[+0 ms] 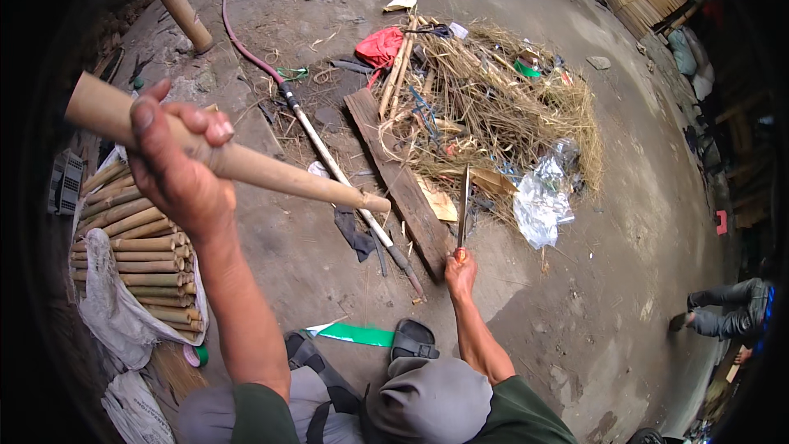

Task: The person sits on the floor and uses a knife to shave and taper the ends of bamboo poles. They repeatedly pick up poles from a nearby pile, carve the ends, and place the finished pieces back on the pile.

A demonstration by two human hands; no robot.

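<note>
Left hand [173, 160] was seen raised at the left of the view, its fingers wrapped fully around a pale bamboo stick [246, 163], which was held tilted, its far end pointing down and to the right toward a dark plank [394, 181] on the ground. Right hand [460, 273] was closed around the handle of a long knife [464, 205], whose narrow blade was held upright, pointing away from the person, just beside the plank's near end. A heap of dry straw and scraps [501, 107] was spread beyond the plank, with a crumpled clear plastic sheet [542, 197] at its right edge and a red cloth [380, 45] at its far left. A stack of cut bamboo lengths [144, 255] was piled at the left, partly draped by a white sack [111, 304]. A hose-like pole [329, 156] was laid across the ground under the stick. A green strip [357, 334] was lying near the person's sandalled foot [412, 339]. Another person's legs [727, 312] were visible at the far right.
</note>
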